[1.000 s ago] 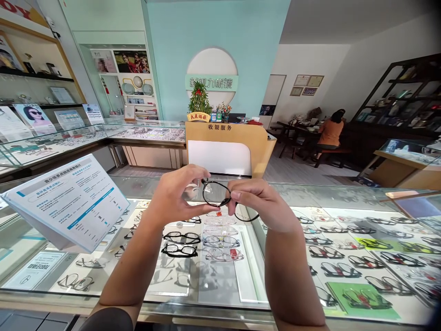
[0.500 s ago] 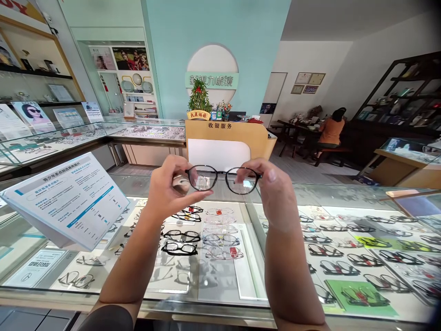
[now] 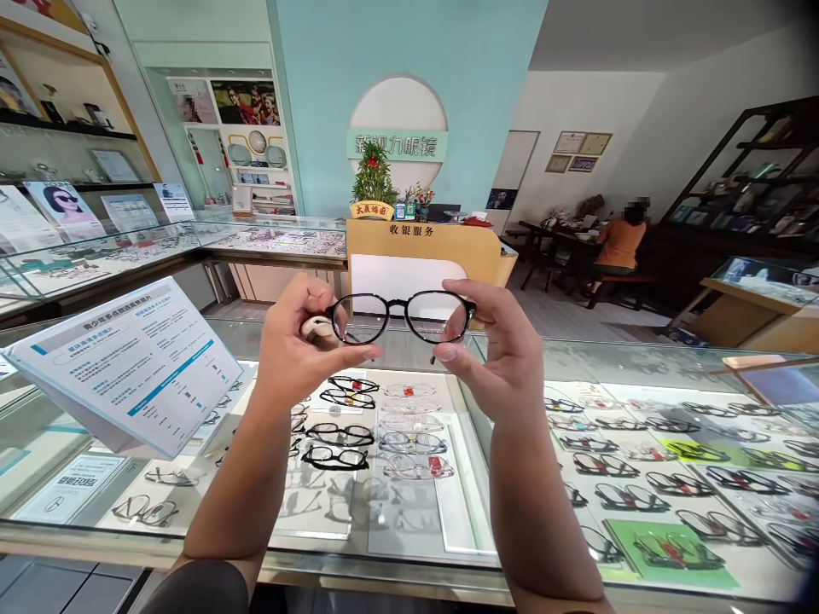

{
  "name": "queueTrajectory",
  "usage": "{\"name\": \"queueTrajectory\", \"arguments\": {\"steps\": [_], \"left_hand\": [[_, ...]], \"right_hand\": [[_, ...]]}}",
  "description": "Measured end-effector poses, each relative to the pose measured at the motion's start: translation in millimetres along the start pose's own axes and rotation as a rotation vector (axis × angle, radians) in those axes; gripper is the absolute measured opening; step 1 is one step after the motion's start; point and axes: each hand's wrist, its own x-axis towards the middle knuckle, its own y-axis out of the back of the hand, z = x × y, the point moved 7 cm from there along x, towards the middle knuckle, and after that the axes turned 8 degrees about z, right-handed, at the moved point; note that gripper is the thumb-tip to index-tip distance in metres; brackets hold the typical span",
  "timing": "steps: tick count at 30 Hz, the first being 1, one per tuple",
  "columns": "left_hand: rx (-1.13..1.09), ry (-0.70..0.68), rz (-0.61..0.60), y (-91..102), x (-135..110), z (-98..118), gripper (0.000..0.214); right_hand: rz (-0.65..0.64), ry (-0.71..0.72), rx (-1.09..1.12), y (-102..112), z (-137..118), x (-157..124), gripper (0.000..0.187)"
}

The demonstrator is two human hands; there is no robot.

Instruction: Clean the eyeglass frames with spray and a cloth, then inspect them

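Note:
Black round-framed eyeglasses point(image 3: 397, 304) hang in the air above the glass counter, lenses upright and facing me. My left hand point(image 3: 287, 354) is closed on the left end of the frame, its thumb stretched along beneath the left lens. A small pale, rounded item point(image 3: 318, 331), which I cannot identify, is tucked in that same hand. At the other end, my right hand point(image 3: 512, 354) pinches the hinge area between fingers and thumb. The temple arms are mostly hidden behind the frame and hands, though dark tips show below the lenses.
Under the glass counter point(image 3: 384, 571) lie several rows of spectacles point(image 3: 339, 435). A tilted printed sign point(image 3: 134, 358) stands on it at left. Further off are a wooden cashier desk point(image 3: 422, 243) and a seated person in orange point(image 3: 620, 243) at a dark table.
The eyeglasses have shifted left and slightly up. My right hand has turned, so its thumb now shows below the right lens. My left hand moved a little left with the frame.

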Motion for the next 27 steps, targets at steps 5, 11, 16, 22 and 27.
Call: {"name": "queueTrajectory", "arguments": {"steps": [5, 11, 16, 22, 27], "left_hand": [[-0.002, -0.005, -0.014, 9.1, 3, 1, 0.07], [-0.007, 0.033, -0.095, 18.8, 7, -7, 0.059], [-0.027, 0.068, -0.147, 17.2, 8, -12, 0.06], [-0.034, 0.025, -0.234, 11.8, 11, -10, 0.059], [0.013, -0.013, -0.27, 14.7, 9, -13, 0.041]], "right_hand": [[-0.039, -0.056, 0.027, -1, 5, 1, 0.043], [-0.048, -0.091, 0.063, -2, 10, 2, 0.045], [-0.051, -0.036, 0.058, -2, 7, 3, 0.045], [-0.055, 0.023, 0.069, -2, 7, 3, 0.046], [-0.044, 0.054, 0.087, -1, 7, 2, 0.049]]}}
